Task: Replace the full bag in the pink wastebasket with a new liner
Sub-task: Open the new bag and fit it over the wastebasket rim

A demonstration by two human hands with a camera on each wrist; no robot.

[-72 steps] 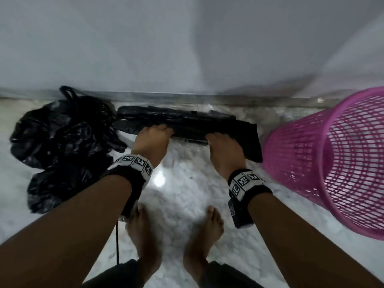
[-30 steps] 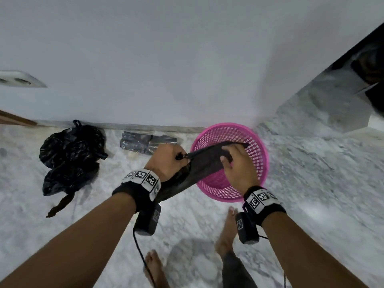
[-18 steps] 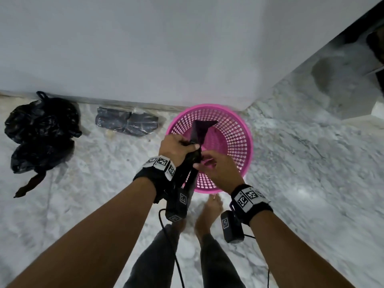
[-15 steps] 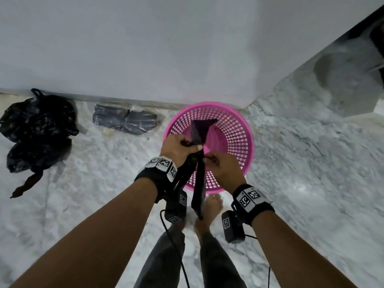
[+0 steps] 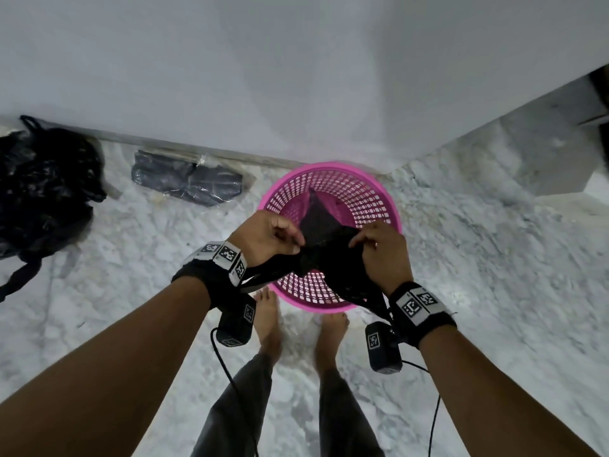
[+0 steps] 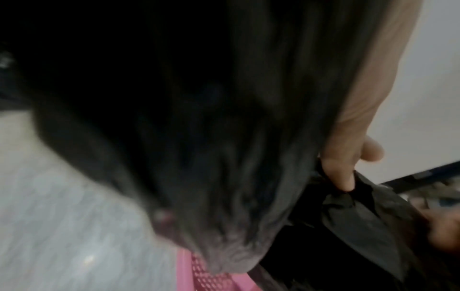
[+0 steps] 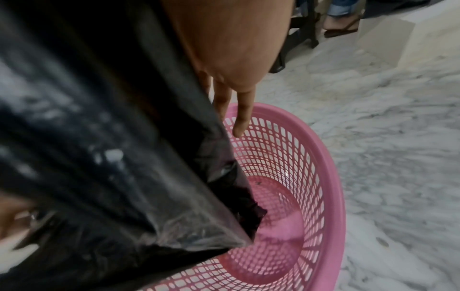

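The pink mesh wastebasket (image 5: 372, 199) stands upright on the marble floor by the wall, just beyond my bare feet. Over its near rim both hands hold a new black liner (image 5: 318, 225). My left hand (image 5: 268, 239) pinches the liner's left edge and my right hand (image 5: 379, 249) grips its right edge. The liner's lower end hangs down inside the basket (image 7: 323, 177), its tip (image 7: 248, 214) close to the bottom. The liner (image 6: 224, 157) fills most of the left wrist view. The tied full black bag (image 5: 43, 192) lies on the floor at far left.
A clear-wrapped pack of folded black liners (image 5: 186, 181) lies against the wall between the full bag and the basket. A white wall (image 5: 296, 77) runs close behind the basket. In the right wrist view another person's sandalled foot (image 7: 341, 23) stands beyond dark furniture legs.
I picked a liner off the floor pack and stood up over the basket. Since half a second ago my hands have drawn apart, spreading the liner's top sideways.
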